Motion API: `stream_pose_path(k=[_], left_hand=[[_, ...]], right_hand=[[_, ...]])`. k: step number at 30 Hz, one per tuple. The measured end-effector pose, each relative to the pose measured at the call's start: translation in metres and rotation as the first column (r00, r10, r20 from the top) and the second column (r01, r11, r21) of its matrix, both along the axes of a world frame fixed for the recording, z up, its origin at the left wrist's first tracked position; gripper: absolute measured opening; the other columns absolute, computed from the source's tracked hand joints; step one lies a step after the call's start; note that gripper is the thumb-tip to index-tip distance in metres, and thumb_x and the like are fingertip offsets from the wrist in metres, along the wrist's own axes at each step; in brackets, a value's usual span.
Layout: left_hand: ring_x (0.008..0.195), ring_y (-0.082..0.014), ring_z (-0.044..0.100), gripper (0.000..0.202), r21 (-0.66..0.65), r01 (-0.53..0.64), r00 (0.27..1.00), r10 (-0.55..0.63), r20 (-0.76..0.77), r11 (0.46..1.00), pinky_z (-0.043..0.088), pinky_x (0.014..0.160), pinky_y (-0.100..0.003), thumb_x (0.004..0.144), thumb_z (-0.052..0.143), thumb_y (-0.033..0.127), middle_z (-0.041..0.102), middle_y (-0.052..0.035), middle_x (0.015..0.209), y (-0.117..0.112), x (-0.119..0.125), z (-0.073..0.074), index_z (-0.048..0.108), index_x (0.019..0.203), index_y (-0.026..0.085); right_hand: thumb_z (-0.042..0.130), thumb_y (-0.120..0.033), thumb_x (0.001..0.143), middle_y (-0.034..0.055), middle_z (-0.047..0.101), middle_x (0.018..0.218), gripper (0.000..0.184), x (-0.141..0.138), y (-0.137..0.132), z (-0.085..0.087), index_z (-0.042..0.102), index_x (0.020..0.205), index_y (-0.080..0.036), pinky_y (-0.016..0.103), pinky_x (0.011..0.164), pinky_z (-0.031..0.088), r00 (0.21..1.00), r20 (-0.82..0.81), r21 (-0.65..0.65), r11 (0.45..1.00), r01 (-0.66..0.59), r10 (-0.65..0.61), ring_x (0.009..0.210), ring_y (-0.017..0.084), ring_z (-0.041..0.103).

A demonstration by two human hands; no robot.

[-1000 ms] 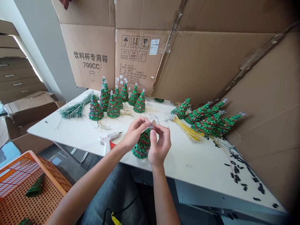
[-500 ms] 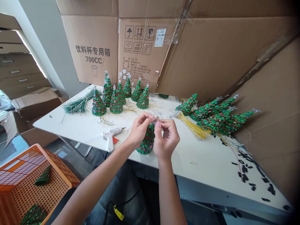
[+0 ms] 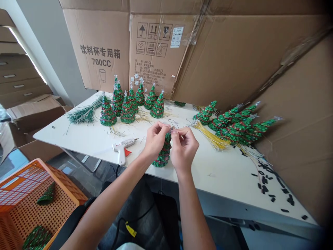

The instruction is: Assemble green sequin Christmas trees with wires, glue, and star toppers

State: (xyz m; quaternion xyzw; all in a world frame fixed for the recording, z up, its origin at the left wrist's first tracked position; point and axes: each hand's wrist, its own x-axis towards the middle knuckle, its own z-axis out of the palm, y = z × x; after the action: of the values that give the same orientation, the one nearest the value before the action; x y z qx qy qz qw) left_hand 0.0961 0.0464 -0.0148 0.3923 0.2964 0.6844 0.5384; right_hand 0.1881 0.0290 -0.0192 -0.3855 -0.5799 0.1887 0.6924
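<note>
A small green tinsel Christmas tree [image 3: 163, 152] wound with red garland stands upright near the table's front edge. Both of my hands meet at its tip. My left hand [image 3: 156, 138] is closed, thumb and finger pinching a small shiny star topper [image 3: 171, 128] there. From the other side, my right hand [image 3: 184, 146] pinches the same topper, with its other fingers curled. Fingertips cover most of the topper, so its shape shows only in part. A white hot glue gun [image 3: 121, 150] with a red trigger lies to the left of the tree.
Several decorated trees [image 3: 128, 110] stand at the back, and more trees [image 3: 240, 128] lie at right. Green wires [image 3: 87, 113], yellow wires [image 3: 213, 137] and black scraps [image 3: 264, 187] lie about. Cardboard [image 3: 234, 55] walls the table; an orange crate [image 3: 66, 182] sits lower left.
The view has shifted slightly, so the table and background sit a little higher and further left. Both hands stay at the tree's tip, with only small finger movement.
</note>
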Motion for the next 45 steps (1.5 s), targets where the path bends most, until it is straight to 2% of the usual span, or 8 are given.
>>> stream_pose_path(k=[10,18,24,33,38,45], left_hand=[[0.074,-0.0122,0.052,0.043,-0.013,0.015,1.0,-0.015,-0.02,1.0,0.042,0.073,-0.028,0.085,0.087,0.049,0.058,0.0024,0.076,-0.001,0.0,0.003,0.057,0.073,0.02],[0.074,-0.0118,0.051,0.036,-0.006,0.015,1.0,-0.015,-0.01,1.0,0.042,0.072,-0.026,0.081,0.082,0.044,0.057,0.0032,0.074,0.002,-0.002,0.002,0.056,0.072,0.02],[0.074,-0.0117,0.05,0.039,-0.014,0.014,1.0,-0.015,-0.021,1.0,0.041,0.072,-0.026,0.083,0.082,0.043,0.055,0.0032,0.074,0.003,-0.002,0.002,0.054,0.07,0.02],[0.071,-0.0111,0.045,0.04,-0.028,-0.008,0.999,0.007,-0.041,1.0,0.037,0.067,-0.025,0.086,0.082,0.04,0.051,0.0039,0.072,0.001,0.001,0.005,0.05,0.07,0.021],[0.069,-0.0107,0.045,0.034,-0.042,-0.033,0.999,0.031,-0.041,0.999,0.037,0.066,-0.024,0.088,0.078,0.034,0.052,0.0038,0.071,0.0,0.003,0.006,0.052,0.07,0.021],[0.069,-0.0115,0.046,0.034,-0.053,-0.037,0.999,0.036,-0.02,0.998,0.037,0.066,-0.025,0.085,0.078,0.037,0.054,0.0032,0.071,-0.002,0.004,0.006,0.052,0.07,0.021]], right_hand=[[0.066,-0.031,0.102,-0.0024,0.057,0.077,0.025,-0.008,-0.001,-0.004,0.055,0.081,-0.025,0.032,0.069,0.049,0.998,-0.013,0.053,0.997,0.064,-0.063,0.073,0.017,0.053],[0.064,-0.03,0.105,-0.0026,0.055,0.077,0.025,-0.005,-0.001,-0.004,0.054,0.082,-0.025,0.033,0.07,0.048,0.992,0.082,0.098,0.992,0.085,-0.093,0.074,0.018,0.053],[0.067,-0.027,0.102,-0.0037,0.055,0.076,0.023,-0.002,-0.001,-0.003,0.057,0.082,-0.024,0.031,0.069,0.047,1.0,0.02,0.043,0.999,0.008,-0.009,0.072,0.016,0.051],[0.069,-0.031,0.097,-0.0035,0.056,0.074,0.025,-0.009,-0.002,0.002,0.056,0.076,-0.024,0.029,0.067,0.046,0.996,-0.066,-0.007,0.998,0.062,-0.063,0.07,0.015,0.05],[0.069,-0.032,0.094,-0.006,0.049,0.068,0.027,-0.01,-0.003,0.005,0.054,0.073,-0.024,0.028,0.064,0.042,0.991,-0.085,-0.061,0.994,0.095,-0.1,0.066,0.014,0.046],[0.073,-0.033,0.091,-0.0066,0.047,0.069,0.029,-0.009,-0.003,0.005,0.054,0.071,-0.023,0.027,0.064,0.041,0.988,-0.15,-0.112,0.993,0.028,-0.045,0.067,0.013,0.043]])
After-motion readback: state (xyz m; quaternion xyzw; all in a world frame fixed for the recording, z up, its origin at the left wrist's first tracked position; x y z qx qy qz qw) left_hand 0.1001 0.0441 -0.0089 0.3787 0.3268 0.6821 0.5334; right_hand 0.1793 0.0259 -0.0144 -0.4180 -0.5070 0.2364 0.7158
